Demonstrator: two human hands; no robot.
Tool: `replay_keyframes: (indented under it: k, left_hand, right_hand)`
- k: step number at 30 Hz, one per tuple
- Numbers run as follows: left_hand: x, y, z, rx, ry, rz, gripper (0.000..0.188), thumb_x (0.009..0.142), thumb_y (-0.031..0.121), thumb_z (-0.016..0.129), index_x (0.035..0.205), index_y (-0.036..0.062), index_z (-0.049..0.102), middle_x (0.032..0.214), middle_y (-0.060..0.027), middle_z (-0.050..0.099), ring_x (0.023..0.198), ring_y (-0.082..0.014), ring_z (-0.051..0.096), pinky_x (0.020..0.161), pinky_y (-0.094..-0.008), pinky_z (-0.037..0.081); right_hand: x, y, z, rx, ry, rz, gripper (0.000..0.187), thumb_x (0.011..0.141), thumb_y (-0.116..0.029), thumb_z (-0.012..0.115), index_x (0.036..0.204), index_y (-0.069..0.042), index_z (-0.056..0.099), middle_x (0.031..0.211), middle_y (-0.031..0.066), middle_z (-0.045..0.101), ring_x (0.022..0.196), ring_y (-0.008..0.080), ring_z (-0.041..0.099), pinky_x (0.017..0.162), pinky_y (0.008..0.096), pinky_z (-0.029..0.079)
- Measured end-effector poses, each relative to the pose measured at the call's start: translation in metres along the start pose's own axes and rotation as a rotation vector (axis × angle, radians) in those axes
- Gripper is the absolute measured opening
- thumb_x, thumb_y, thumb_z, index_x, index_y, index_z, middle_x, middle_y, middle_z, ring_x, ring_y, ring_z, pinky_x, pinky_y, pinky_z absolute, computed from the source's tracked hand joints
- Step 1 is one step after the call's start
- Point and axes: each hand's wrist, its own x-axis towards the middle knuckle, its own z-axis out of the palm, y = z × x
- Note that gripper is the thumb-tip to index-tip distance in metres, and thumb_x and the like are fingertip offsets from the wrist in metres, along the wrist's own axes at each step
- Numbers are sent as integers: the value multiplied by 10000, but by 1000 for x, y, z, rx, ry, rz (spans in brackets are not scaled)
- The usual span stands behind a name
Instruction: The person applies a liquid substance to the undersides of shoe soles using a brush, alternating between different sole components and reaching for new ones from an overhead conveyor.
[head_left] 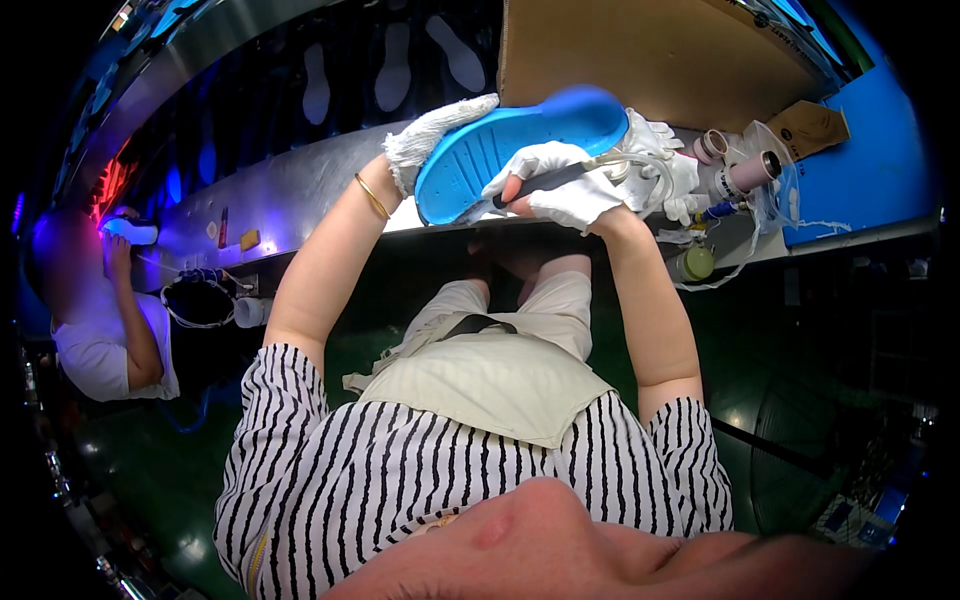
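A bright blue shoe sole (480, 150) is held tilted over the bench edge, its ribbed, recessed face toward me. My left hand (425, 140), in a white knit glove, is closed round its left edge. Over the sole's lower right part is my right hand (570, 190), in a white glove with bare fingertips. Its fingers are closed round a slim dark-handled tool (548, 180). The tool's dark tip lies close to the sole's near edge; whether it touches I cannot tell. A pale cord (655, 170) lies just beyond the right hand.
Several soles (395, 70) lie on a dark conveyor behind the metal bench (290, 180). Right of my hands are white gloves (680, 175), thread spools (750, 172) and a green-lidded jar (697, 263). A cardboard box (650, 60) stands behind. Another person (110, 330) works at far left.
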Motion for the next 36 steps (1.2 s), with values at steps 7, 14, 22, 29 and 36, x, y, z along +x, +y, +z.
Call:
replay_keyframes:
  k: [7,14,22,29,36]
  left_hand:
    - [5,0,-8,98,-73,-99,616,808,505,608,1211,43,542,1086,-168,611,876,-253,636,713,-353,558]
    - [-1,-12,-13,-147,-81,74,612,867,504,522,1218,2,519,1086,-193,610,877,-276,649,752,-376,558]
    - [4,-30,-4,-644,-411,346,731,885,573,385,1338,0,377,1258,-232,496,1067,-351,566,909,-448,483]
    - [1,-34,9,-704,-396,433,749,850,570,410,1337,3,369,1250,-225,497,1098,-361,538,966,-484,427]
    - [-6,-39,5,-736,-422,426,706,842,521,411,1325,6,392,1253,-213,501,1090,-360,538,966,-459,423]
  right_hand:
    - [-4,6,-7,-260,25,-95,91,681,29,672,730,-38,635,822,63,680,800,163,634,748,272,503]
    - [-22,-8,-2,32,182,-151,86,754,-46,687,809,-22,625,854,58,650,822,133,599,770,272,483]
    - [-16,33,62,17,385,-458,92,783,-89,690,827,-26,640,760,53,642,669,97,592,580,240,483]
    - [-2,27,46,-280,621,-599,96,766,53,651,807,-29,622,789,55,636,713,123,600,641,243,475]
    - [-10,3,54,34,426,-437,58,804,35,628,849,1,613,854,96,641,703,118,605,637,253,504]
